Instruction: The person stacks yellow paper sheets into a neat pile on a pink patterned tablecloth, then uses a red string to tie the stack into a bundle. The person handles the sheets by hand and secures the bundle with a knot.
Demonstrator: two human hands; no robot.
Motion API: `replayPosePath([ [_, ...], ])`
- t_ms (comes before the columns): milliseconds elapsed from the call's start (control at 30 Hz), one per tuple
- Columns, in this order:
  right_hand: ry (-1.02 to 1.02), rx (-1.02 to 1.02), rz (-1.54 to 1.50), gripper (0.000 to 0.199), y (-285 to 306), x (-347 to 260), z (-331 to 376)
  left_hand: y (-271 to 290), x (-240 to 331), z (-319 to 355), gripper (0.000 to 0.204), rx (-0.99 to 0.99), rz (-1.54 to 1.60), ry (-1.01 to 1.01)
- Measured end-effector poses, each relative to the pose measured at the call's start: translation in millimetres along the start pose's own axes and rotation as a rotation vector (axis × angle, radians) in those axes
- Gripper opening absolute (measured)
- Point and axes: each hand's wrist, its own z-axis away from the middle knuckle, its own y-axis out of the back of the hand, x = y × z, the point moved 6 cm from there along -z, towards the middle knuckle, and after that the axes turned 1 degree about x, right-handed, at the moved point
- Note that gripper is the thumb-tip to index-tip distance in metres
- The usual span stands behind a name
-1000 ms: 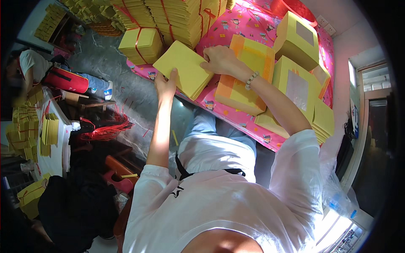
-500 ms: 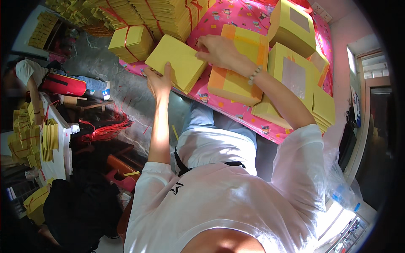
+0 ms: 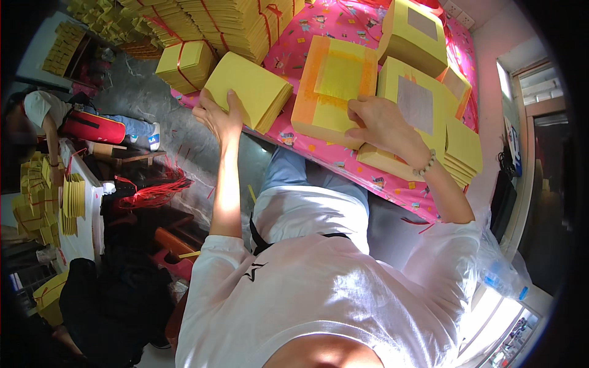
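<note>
Since the earlier frame, our right hand (image 3: 383,129) has left the right side of the plain stack (image 3: 248,89) and moved across to the orange-bordered stack (image 3: 337,86), while our left hand (image 3: 222,118) has stayed at the plain stack. That plain stack of yellow paper lies at the near edge of the pink tablecloth (image 3: 300,30), just right of and beyond our left hand, whose thumb lies over its top and whose fingers, well spread from the thumb, reach along its left side; we cannot tell whether they grip it. Our right hand, wearing a bead bracelet (image 3: 427,162), is narrow, its fingers bent and the thumb below them, over the right side of the orange-bordered stack; we cannot tell whether it pinches any paper. Its palm is turned from us, and it hides part of that stack's right edge and a bit of the windowed stack (image 3: 438,116) to the right. Left of the plain stack sits a small bundle (image 3: 184,64) tied with red string, and the big pile (image 3: 239,24) behind is cut off at the far edge. On the far left, a co-worker (image 3: 43,104) is partly lost in the dark rim; dark cloth (image 3: 116,306) near left is hard to make out.
</note>
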Motion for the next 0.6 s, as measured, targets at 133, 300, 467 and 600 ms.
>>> replayPosePath([
  [133, 0.046, 0.051, 0.139, 0.035, -7.3, -6.8, 2.5, 14.0, 25.3, 3.7, 0.060, 0.072, -0.039, -0.098],
  [300, 0.088, 0.073, 0.207, 0.036, -17.7, -5.0, -1.2, 29.0, 72.0, 12.1, 0.044, -0.009, 0.135, -0.322],
  [467, 0.060, -0.034, 0.129, 0.026, -5.1, -1.3, 1.3, 19.1, 129.9, 37.8, 0.042, -0.456, 0.422, -0.511],
  [600, 0.130, 0.014, 0.051, 0.020, 2.6, -1.7, 2.3, 0.0, 142.0, 56.2, 0.045, -0.668, 0.372, -0.571],
])
